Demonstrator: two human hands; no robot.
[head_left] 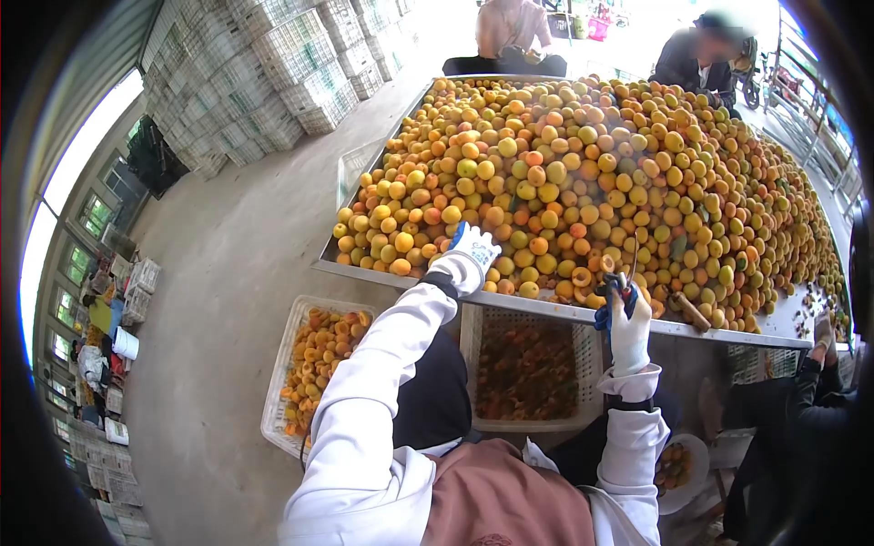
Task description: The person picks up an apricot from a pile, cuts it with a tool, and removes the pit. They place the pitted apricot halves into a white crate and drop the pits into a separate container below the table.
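My left hand (pixel 474 252), in a white glove with blue on it, reaches over the near edge of a big heap of apricots (pixel 546 173). Its fingers look apart, resting at the fruit; their undersides are hidden. In my right hand (pixel 628 329), gloved in white and blue, is a knife (pixel 635 257) with its thin blade pointing up and away. Cut apricots (pixel 581 276) lie just left of the blade. To its right, a short brown stick-like piece (pixel 689 311) rests at the rim of the metal table (pixel 555 308).
Below the table stand a crate of apricot halves (pixel 323 355) and a crate with darker contents (pixel 528 373). A white bowl (pixel 687 473) sits lower right. Two people (pixel 706 59) are beyond the heap; another person's arm (pixel 824 350) is at right. Stacked crates (pixel 264 73) line the back.
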